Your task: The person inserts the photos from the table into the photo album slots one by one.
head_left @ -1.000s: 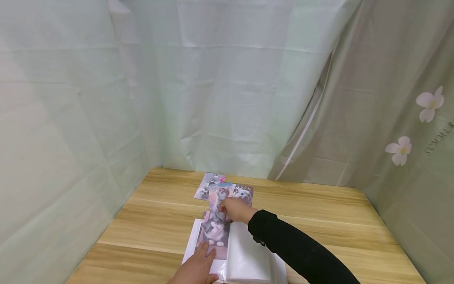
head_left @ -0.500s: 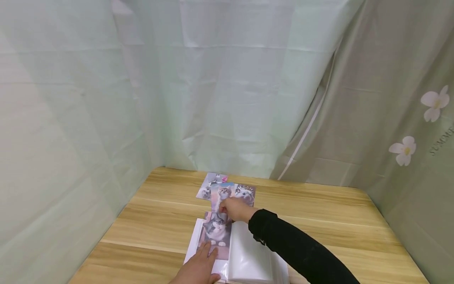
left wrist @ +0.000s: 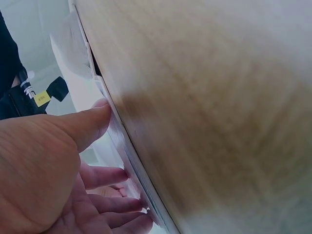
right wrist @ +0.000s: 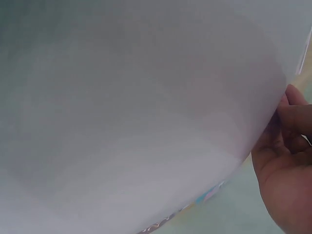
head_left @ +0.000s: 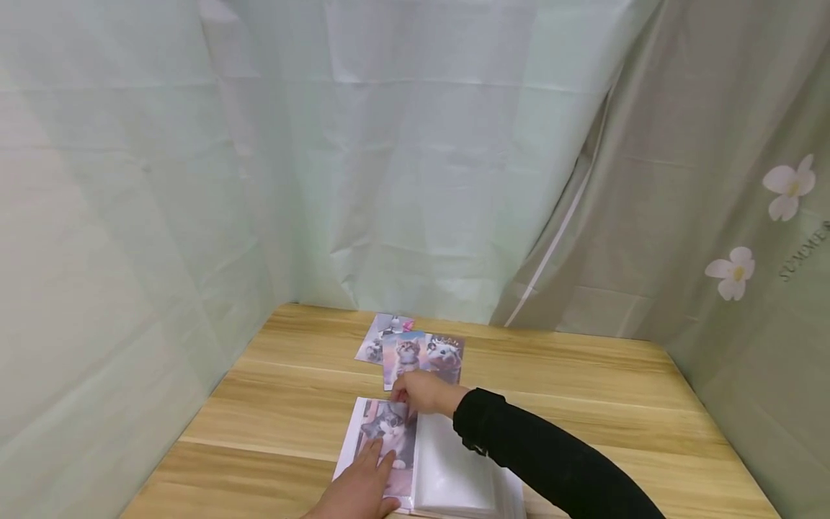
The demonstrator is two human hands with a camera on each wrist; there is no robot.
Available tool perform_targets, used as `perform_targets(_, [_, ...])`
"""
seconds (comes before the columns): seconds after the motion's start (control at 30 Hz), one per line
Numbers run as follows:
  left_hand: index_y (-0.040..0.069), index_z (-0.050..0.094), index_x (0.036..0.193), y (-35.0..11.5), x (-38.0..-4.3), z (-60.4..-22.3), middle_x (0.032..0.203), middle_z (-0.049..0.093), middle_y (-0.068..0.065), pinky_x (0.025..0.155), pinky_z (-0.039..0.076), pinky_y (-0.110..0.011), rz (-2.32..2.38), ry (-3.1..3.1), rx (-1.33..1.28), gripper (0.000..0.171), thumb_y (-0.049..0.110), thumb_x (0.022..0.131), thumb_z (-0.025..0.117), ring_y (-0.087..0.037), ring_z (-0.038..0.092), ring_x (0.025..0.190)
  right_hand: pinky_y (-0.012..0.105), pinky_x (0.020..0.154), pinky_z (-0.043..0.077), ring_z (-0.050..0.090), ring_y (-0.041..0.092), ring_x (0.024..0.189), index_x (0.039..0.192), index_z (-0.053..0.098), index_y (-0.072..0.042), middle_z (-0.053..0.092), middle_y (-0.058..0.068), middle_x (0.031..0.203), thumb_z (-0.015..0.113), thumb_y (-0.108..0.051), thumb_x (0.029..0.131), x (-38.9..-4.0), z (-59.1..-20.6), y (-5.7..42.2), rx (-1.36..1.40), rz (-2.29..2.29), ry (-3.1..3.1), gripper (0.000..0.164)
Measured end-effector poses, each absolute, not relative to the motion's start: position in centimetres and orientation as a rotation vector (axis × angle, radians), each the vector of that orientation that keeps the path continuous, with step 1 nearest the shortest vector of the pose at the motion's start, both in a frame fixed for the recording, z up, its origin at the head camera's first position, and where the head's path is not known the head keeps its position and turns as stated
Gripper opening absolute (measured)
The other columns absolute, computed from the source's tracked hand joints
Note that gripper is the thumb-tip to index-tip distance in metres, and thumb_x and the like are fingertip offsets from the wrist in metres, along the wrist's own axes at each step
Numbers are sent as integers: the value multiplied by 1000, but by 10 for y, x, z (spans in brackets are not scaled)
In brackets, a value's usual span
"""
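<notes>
Cat photo [head_left: 398,434] slid down album [head_left: 454,465], right hand [head_left: 421,391] pinching top edge, left hand [head_left: 359,486] spread, table [head_left: 279,425] both sides

1 grey-and-white cat photo [head_left: 393,432], lengthwise — on the left side, 1 white album [head_left: 454,465] — lying open

Curtained-off corner, room type unclear: wood-grain table [head_left: 279,411], pale drapes [head_left: 421,180], printed flowers [head_left: 730,273].

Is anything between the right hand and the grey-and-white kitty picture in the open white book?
Nothing visible is. The right hand has its curled fingers at the upper right of the rectangular grey-and-white cat photo. The left hand reaches onto the photo's lower left, apart from the right one.
</notes>
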State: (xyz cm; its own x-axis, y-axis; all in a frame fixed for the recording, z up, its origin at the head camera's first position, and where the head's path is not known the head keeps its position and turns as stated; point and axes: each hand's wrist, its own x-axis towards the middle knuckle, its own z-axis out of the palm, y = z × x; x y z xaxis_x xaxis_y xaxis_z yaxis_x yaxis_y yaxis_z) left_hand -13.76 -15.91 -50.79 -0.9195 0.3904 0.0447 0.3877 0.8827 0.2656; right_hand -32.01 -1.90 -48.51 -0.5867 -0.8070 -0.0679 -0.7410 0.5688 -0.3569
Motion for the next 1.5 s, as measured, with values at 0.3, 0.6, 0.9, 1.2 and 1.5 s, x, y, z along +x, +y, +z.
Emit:
perform_targets(0.3, [-11,59,126,-160,-137,-507,133,52,-37,97,49,-56,447,3033,627,68,38,83,78,-53,50,124,17,78,51,57,4,77,93,79,-17,69,-10,86,70,5,86,-312,-486,-23,-1363,-242,2658,25])
perform_targets(0.6, [-11,60,126,-161,-139,-512,134,51,-37,96,50,-56,442,3041,619,69,39,82,79,-52,51,124,18,80,52,58,5,78,97,79,-17,71,-9,89,74,7,80,-305,-477,-24,-1358,-164,2668,30])
perform_targets(0.9, [-9,61,126,-163,-138,-510,134,52,-35,96,50,-55,434,3047,638,69,40,81,79,-52,52,123,18,82,52,58,4,79,100,78,-11,69,-7,89,70,2,90,-313,-479,-11,-1311,-317,2613,18])
perform_targets(1.2, [-7,60,130,-161,-137,-508,138,51,-33,94,52,-53,439,3021,614,73,44,81,78,-51,51,125,23,67,44,52,11,71,93,74,-3,63,4,78,59,6,94,-351,-472,23,-1452,-435,2669,18])
perform_targets(1.5, [-4,61,129,-157,-135,-506,136,53,-31,94,54,-49,354,3070,599,74,47,79,78,-48,54,124,47,92,53,65,35,107,117,68,6,69,20,114,66,0,93,-397,-474,53,-1065,-544,2888,25])
